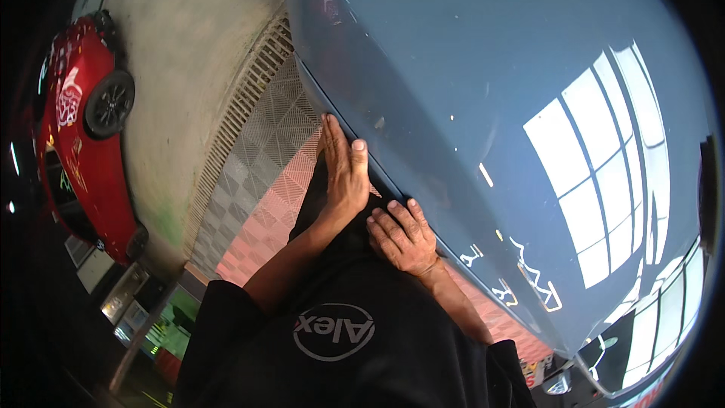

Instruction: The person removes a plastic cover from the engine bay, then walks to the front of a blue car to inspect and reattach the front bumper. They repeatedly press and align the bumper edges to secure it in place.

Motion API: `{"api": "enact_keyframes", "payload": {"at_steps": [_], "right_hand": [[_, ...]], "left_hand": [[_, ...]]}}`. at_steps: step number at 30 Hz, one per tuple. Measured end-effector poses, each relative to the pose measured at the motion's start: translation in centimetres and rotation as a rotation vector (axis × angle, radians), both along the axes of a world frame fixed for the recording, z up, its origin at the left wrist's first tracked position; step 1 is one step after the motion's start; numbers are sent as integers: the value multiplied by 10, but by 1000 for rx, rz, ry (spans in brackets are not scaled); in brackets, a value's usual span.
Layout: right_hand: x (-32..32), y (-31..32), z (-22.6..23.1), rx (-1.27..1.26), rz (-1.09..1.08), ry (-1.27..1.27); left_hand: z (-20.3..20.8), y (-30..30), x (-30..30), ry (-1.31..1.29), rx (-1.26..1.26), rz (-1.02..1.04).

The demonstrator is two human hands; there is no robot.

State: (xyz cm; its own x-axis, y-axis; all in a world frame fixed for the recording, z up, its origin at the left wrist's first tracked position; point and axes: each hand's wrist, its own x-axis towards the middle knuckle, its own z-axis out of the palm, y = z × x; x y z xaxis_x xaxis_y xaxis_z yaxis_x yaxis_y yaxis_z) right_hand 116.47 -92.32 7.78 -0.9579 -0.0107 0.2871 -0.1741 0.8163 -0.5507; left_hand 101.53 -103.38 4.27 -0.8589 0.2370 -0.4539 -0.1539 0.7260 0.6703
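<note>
A glossy grey-blue car panel (453, 106), which looks like a hood, fills the right side of the view, its edge running diagonally in front of me. My left hand (346, 177) lies along that edge with fingers stretched out and the thumb up against the rim. Nearer to me and to the right, my right hand (405, 238) rests its fingertips at the same edge, fingers slightly bent and back of the hand up. No tool or cloth shows in either hand. The undersides of the fingers are hidden.
A red car (87, 136) stands at the far left on a concrete floor (181, 53). A drain grate (242, 91) borders grey and pink floor tiles (260, 227) below the panel. Bright window-like reflections (596, 166) cover part of the panel's right side.
</note>
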Motion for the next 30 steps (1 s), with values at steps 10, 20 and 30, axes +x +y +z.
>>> {"api": "enact_keyframes", "payload": {"at_steps": [10,20,30], "right_hand": [[-14,2,4,24,46,-21],[-39,-17,1,254,-70,-107],[-42,-45,17,275,-170,-322]], "left_hand": [[-45,25,-119,116,9,352],[-65,0,-143,197,70,310],[-55,-13,-108,159,162,198]]}}
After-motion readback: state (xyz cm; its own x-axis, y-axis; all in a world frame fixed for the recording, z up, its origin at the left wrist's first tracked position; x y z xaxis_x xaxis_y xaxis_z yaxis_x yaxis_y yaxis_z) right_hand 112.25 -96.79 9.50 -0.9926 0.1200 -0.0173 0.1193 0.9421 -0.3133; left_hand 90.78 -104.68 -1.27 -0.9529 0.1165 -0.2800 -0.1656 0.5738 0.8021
